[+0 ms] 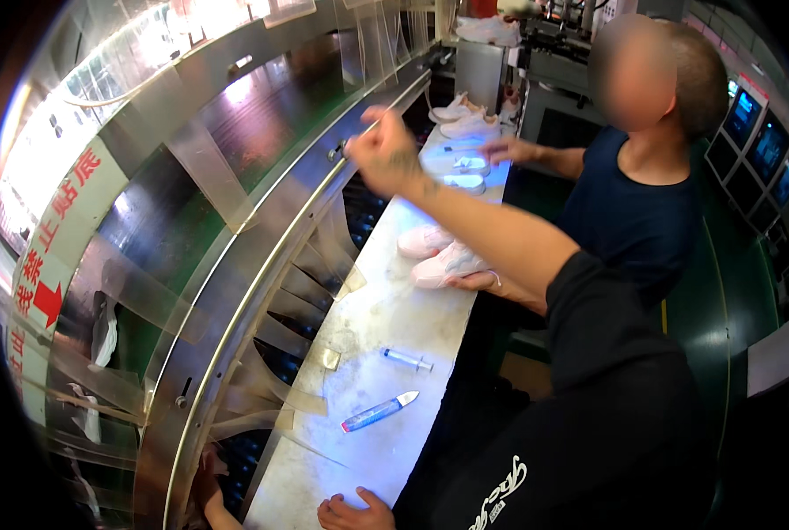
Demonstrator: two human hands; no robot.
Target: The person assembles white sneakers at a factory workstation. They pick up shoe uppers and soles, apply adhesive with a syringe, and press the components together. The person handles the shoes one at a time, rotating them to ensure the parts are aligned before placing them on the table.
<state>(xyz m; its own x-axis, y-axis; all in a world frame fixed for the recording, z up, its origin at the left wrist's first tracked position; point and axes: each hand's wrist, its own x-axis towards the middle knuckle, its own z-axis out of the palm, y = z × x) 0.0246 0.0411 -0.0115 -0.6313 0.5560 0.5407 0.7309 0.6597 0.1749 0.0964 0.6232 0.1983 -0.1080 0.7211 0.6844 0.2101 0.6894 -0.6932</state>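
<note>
Right hand [384, 152], raised above the counter [359, 459], pinches a thin, blurred tool; its tip is indistinct. Left hand [352, 512], fingers curled and empty, rests at the counter's near edge, partly cropped. Blue-handled knife [379, 412] lies just beyond it.

A black short sleeve with white script lettering covers the right upper arm; both forearms bare.
</note>
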